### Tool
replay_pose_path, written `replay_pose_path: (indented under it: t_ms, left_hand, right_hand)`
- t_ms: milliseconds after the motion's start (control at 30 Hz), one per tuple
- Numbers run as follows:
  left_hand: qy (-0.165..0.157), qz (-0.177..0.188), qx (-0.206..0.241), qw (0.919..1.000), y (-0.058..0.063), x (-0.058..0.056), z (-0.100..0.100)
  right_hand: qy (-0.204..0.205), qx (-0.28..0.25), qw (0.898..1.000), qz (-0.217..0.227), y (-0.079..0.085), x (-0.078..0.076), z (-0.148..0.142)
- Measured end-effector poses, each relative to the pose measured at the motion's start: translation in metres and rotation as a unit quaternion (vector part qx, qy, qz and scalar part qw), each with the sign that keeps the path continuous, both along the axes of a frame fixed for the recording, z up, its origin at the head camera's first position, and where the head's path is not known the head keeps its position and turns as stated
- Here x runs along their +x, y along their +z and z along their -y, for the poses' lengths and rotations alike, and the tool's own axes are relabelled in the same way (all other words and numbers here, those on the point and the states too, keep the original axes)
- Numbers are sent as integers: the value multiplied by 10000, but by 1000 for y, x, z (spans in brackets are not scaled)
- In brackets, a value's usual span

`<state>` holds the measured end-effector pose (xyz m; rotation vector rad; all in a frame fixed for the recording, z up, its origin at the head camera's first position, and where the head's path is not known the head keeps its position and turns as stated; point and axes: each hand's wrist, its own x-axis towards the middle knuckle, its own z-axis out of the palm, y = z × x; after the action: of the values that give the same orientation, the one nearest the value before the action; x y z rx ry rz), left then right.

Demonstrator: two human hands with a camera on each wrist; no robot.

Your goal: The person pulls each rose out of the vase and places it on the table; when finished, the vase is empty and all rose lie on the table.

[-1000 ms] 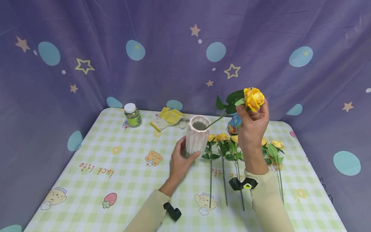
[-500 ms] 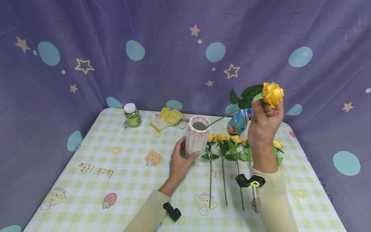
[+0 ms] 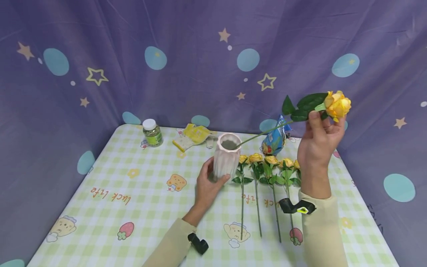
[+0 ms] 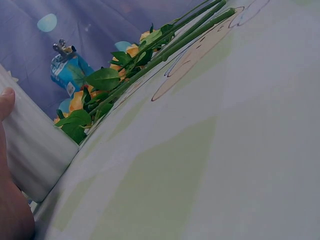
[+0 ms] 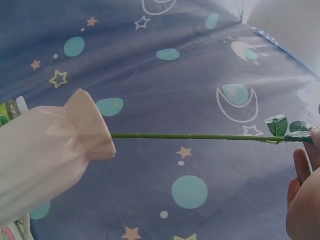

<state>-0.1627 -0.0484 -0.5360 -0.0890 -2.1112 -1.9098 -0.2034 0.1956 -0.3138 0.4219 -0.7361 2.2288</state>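
My left hand [image 3: 210, 185] grips the pale, ribbed vase [image 3: 224, 163] around its lower body; in the left wrist view the vase [image 4: 35, 150] stands on the cloth at the left edge. With thumb and fingers, my right hand [image 3: 318, 148] pinches a yellow rose [image 3: 337, 105] just below its bloom, up and to the right of the vase. Its long green stem [image 5: 200, 136] slants down to the vase mouth, the lower end at or inside the rim and hidden. Several more yellow roses [image 3: 256, 158] lie side by side on the table to the vase's right, partly behind my right forearm.
A white-lidded jar [image 3: 152, 133] and a crumpled yellow packet [image 3: 197, 134] are at the back left. Behind the roses stands a blue bag [image 3: 273, 141] with a clip. The checked tablecloth [image 3: 143, 222] covers the table; a purple curtain [image 3: 200, 74] hangs behind.
My right hand has moved right and slightly up with the rose, so more of its stem shows outside the vase. The blue bag has come into view. My left hand and the vase stay put.
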Motion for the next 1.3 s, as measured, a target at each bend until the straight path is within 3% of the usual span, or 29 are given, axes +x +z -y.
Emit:
replay_pose_path:
  t_ms: [533, 833, 1100, 1300]
  left_hand:
    - [-28, 10, -60, 10000, -1, -1, 0]
    - [85, -78, -130, 9998, -4, -2, 0]
    - [52, 89, -184, 9998, -3, -2, 0]
    - [70, 70, -164, 9998, -4, -2, 0]
  right_hand:
    - [-43, -927, 9957, 68, 5, 1, -29]
    - [-139, -518, 9983, 248, -2, 2, -40]
    - [-643, 1, 9965, 540, -15, 2, -44]
    - [-611, 240, 9960, 600, -23, 3, -51]
